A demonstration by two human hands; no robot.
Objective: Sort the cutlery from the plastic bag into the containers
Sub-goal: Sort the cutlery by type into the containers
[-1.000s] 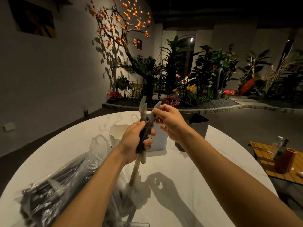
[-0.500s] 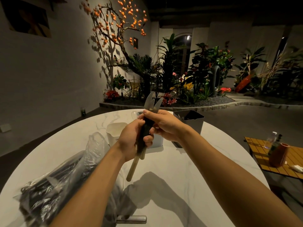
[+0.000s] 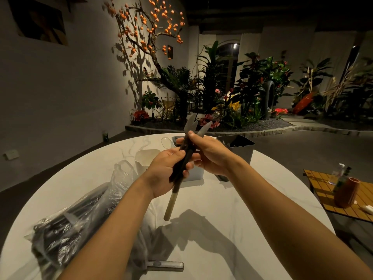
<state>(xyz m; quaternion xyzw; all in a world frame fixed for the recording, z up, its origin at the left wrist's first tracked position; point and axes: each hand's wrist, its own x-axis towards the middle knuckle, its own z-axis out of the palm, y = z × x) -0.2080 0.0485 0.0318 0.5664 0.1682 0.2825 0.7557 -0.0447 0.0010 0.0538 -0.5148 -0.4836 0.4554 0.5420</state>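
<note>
While the left hand [image 3: 161, 174] clamps a bundle of cutlery [image 3: 180, 168] upright above the counter [image 3: 222, 229], probably to fan it for sorting, the right hand [image 3: 212, 154] pinches its upper end; the containers [image 3: 242, 156] wait just behind, the plastic bag [image 3: 76, 219] lies at left, and the dim light hides which piece is pinched

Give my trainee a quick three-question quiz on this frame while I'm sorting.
1. True or false: the bag lies on the table, left of both hands.
2. Which hand holds the cutlery lower down? A: left hand. B: right hand. C: neither.
3. Fill in: the right hand's thumb presses the cutlery near its ___ end.

Key: 1 true; 2 A; 3 upper.
</note>
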